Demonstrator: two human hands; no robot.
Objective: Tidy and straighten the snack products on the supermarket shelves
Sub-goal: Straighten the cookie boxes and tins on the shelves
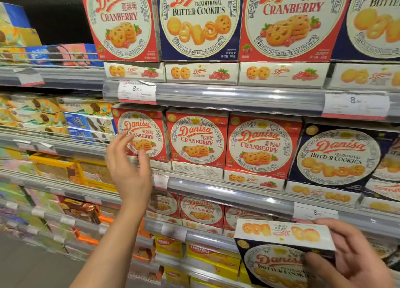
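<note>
the left hand reaches up to the middle shelf with fingers spread and relaxed, gripping nothing, fingertips just in front of the leftmost danisa cranberry box, which sits at about 10 o'clock from the frame's centre. whether the fingers already touch the box face i cannot tell. that box looks set a little further back and turned slightly compared with its neighbour, the second cranberry box, at 12 o'clock of centre.

the right hand, at 5 o'clock, holds a danisa butter cookies box, thumb across the front face and fingers curled behind its right end. the box is tilted, top panel facing up toward the camera.

risks, as i judge them: the standing cranberry box rests on flat boxes laid beneath it, so a push high on its face could tip it backward or knock it sideways into the gap at its left, toward 9 o'clock. the butter cookies box is held at one end only; while attention is on the left hand it could sag or slip. its matching stock, the shelved butter cookies box, stands at 3 o'clock, so parking it among the red boxes would leave the row mixed.
</note>
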